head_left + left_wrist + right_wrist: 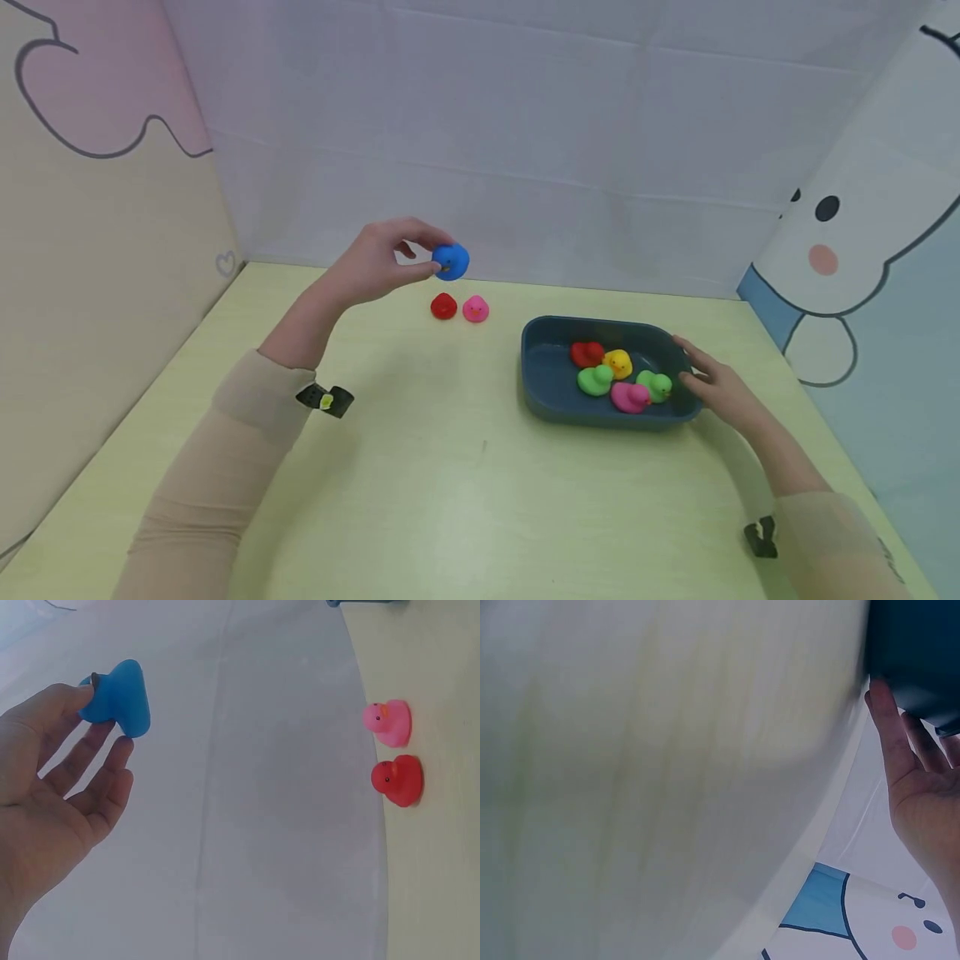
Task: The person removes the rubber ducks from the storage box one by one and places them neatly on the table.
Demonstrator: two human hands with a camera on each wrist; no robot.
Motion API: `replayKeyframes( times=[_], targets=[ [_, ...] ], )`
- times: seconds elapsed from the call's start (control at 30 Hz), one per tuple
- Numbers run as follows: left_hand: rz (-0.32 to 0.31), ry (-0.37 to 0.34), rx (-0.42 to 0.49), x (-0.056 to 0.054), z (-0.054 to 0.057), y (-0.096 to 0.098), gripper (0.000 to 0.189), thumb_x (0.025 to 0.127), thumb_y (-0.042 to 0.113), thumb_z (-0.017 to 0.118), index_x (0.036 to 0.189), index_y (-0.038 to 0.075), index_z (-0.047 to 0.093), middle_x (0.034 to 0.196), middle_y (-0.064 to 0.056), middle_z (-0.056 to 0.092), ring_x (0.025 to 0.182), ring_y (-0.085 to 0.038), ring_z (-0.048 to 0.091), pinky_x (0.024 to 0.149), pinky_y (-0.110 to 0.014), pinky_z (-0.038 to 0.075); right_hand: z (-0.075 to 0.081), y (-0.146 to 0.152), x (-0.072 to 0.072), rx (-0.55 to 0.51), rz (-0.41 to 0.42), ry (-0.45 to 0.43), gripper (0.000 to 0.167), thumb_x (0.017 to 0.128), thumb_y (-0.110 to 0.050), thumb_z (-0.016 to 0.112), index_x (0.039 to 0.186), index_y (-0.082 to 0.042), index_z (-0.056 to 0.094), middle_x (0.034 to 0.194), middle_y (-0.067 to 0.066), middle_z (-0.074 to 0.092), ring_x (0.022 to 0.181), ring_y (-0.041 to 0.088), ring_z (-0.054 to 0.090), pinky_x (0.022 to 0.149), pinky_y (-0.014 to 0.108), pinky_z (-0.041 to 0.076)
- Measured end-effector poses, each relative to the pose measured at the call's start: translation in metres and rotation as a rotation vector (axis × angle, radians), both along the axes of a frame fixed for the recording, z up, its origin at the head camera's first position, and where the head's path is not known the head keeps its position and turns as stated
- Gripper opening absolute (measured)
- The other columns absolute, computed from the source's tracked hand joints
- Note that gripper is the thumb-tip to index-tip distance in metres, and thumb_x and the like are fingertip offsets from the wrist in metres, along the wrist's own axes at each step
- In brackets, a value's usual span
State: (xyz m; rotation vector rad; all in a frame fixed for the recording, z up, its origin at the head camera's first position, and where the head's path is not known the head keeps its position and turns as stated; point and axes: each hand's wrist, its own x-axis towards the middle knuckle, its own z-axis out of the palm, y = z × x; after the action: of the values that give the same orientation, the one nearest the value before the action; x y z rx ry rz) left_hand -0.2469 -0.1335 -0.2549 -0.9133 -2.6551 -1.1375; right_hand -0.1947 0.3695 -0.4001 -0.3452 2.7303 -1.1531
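My left hand (386,258) pinches a blue rubber duck (452,262) between thumb and fingers, held up above the table near the back wall. In the left wrist view the same blue duck (124,697) sits at the fingertips, its flat base facing away from the palm. My right hand (720,387) rests against the right end of a dark blue tub (547,408), fingers spread along its rim and outer side. Inside the tub lie a red duck (587,354), a yellow duck (618,363), two green ducks (595,381) and a magenta duck (630,398).
A red duck (444,307) and a pink duck (476,309) stand side by side on the pale yellow table (450,500), below the raised left hand. A white cloth wall (510,150) closes off the back, and printed panels flank both sides.
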Motion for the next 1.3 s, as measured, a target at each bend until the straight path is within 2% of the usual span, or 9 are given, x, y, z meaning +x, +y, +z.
replayKeyframes(
  times=[0.2, 0.5, 0.8, 0.97, 1.13, 1.3],
  targets=[
    [0.033, -0.023, -0.007, -0.011, -0.007, -0.015, 0.035, 0.087, 0.017, 0.067, 0.122, 0.013, 0.063, 0.116, -0.003, 0.062, 0.107, -0.02, 0.056, 0.087, -0.042, 0.045, 0.001, -0.002, 0.002, 0.002, -0.004, 0.002, 0.061, 0.099, -0.017, 0.046, 0.15, -0.007, 0.015, 0.146, 0.039, 0.016, 0.123, 0.064, 0.027, 0.08, 0.058, 0.049],
    [0.075, -0.064, -0.032, -0.029, -0.019, -0.033, 0.036, 0.088, 0.013, 0.065, 0.124, 0.01, 0.06, 0.116, -0.006, 0.062, 0.108, -0.023, 0.055, 0.087, -0.039, 0.046, 0.001, -0.002, 0.001, 0.012, -0.012, -0.013, 0.061, 0.099, -0.018, 0.047, 0.15, -0.008, 0.015, 0.147, 0.037, 0.015, 0.124, 0.063, 0.026, 0.082, 0.059, 0.048],
    [0.116, -0.116, -0.091, -0.051, -0.046, -0.042, 0.035, 0.09, 0.013, 0.063, 0.125, 0.007, 0.059, 0.116, -0.011, 0.06, 0.109, -0.029, 0.054, 0.089, -0.043, 0.046, 0.001, -0.002, 0.0, 0.007, -0.029, -0.041, 0.063, 0.099, -0.019, 0.047, 0.15, -0.008, 0.014, 0.148, 0.036, 0.013, 0.124, 0.064, 0.025, 0.083, 0.059, 0.047],
    [0.125, -0.137, -0.112, -0.06, -0.062, -0.043, 0.035, 0.09, 0.013, 0.063, 0.125, 0.007, 0.058, 0.117, -0.012, 0.059, 0.11, -0.031, 0.053, 0.091, -0.045, 0.046, 0.0, -0.001, 0.0, -0.011, -0.027, -0.05, 0.063, 0.099, -0.019, 0.047, 0.151, -0.008, 0.013, 0.149, 0.036, 0.012, 0.125, 0.063, 0.024, 0.084, 0.059, 0.047],
    [0.143, -0.144, -0.135, -0.068, -0.078, -0.044, 0.034, 0.091, 0.011, 0.063, 0.124, 0.005, 0.058, 0.118, -0.013, 0.059, 0.111, -0.032, 0.053, 0.093, -0.046, 0.045, -0.001, -0.001, 0.0, -0.034, -0.027, -0.053, 0.063, 0.098, -0.017, 0.047, 0.151, -0.008, 0.013, 0.149, 0.035, 0.011, 0.126, 0.063, 0.023, 0.084, 0.059, 0.047],
    [0.155, -0.142, -0.17, -0.072, -0.091, -0.044, 0.034, 0.091, 0.007, 0.061, 0.124, 0.002, 0.058, 0.12, -0.017, 0.057, 0.111, -0.034, 0.053, 0.095, -0.048, 0.044, -0.001, -0.001, -0.001, -0.035, -0.031, -0.05, 0.062, 0.098, -0.016, 0.047, 0.151, -0.008, 0.014, 0.149, 0.035, 0.012, 0.126, 0.062, 0.022, 0.083, 0.059, 0.047]
  ],
)
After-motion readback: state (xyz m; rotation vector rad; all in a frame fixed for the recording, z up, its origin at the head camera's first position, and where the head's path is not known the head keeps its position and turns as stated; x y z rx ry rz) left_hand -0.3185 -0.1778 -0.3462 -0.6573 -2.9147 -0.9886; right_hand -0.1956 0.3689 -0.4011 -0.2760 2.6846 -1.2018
